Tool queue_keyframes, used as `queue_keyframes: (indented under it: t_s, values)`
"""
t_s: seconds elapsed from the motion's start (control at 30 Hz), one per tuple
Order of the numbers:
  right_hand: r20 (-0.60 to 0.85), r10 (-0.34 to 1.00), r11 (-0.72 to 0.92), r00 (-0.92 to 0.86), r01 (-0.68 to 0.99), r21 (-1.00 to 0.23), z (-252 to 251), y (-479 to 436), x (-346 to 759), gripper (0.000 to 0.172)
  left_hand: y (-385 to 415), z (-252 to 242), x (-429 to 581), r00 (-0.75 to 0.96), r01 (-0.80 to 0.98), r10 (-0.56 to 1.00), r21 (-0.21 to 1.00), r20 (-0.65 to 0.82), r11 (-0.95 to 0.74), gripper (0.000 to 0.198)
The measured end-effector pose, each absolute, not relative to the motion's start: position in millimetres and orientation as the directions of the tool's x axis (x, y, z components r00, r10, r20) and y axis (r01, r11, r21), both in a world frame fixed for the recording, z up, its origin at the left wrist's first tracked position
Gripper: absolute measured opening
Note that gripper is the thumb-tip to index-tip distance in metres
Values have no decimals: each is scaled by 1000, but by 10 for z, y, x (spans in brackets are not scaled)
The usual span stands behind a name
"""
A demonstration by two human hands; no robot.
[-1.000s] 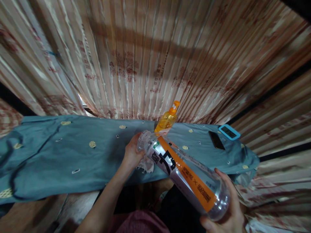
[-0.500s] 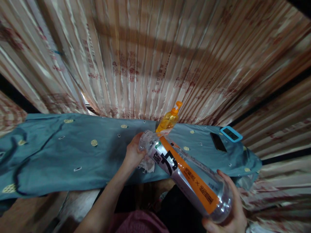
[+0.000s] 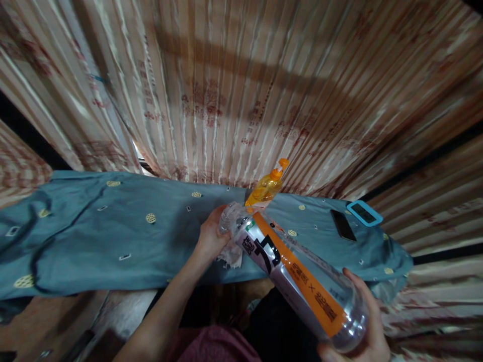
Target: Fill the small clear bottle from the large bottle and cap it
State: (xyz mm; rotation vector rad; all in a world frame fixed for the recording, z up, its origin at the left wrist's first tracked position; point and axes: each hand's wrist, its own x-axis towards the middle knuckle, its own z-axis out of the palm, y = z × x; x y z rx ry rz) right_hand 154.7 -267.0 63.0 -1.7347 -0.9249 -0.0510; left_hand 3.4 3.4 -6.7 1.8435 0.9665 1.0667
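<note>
A large clear plastic bottle (image 3: 302, 281) with an orange and silver label lies slantwise across my front, above the table's near edge. Its top points to the upper left. My left hand (image 3: 212, 236) is closed around the top end; the fingers on the far side are partly hidden. At the bottle's base, my right hand (image 3: 373, 327) is wrapped round the bottom right end. A pale crumpled cloth (image 3: 231, 256) lies on the table just below the bottle's top, partly covered by it. Behind the bottle stands a yellow pump bottle (image 3: 266, 190) with an orange pump head.
A teal patterned cloth (image 3: 113, 236) covers the long table. On its right side are a dark phone (image 3: 343, 224) and a light-blue digital clock or timer (image 3: 365, 213). Pleated curtains (image 3: 226, 100) hang behind the table and on both sides.
The whole view has shifted slightly, so things appear a little farther right. Both hands keep their hold on the bottle, whose label appears turned slightly.
</note>
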Motion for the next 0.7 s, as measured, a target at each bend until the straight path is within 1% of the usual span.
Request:
queue_keyframes:
  t_s: [0.07,0.2,0.33,0.43,0.6,0.7]
  values:
    - [454,548,-94,702,592,-801,653,-2662,1526,95,32,-65,33,355,225,881,886,312,-405,61]
    - [459,545,-92,702,594,-799,651,-2664,1541,101,27,-58,30,353,206,873,883,335,-423,58]
    - [455,546,-94,704,591,-801,657,-2657,1546,99,24,-73,31,347,204,874,882,341,-425,58]
    - [463,534,-80,708,587,-806,666,-2648,1542,102,21,-81,31,346,208,879,887,328,-413,59]
    - [507,568,-52,648,643,-764,619,-2678,1612,95,13,-53,27,352,206,884,896,307,-394,57]
    - [479,569,-63,669,616,-785,605,-2694,1622,103,15,-45,24,358,202,883,899,303,-390,58]
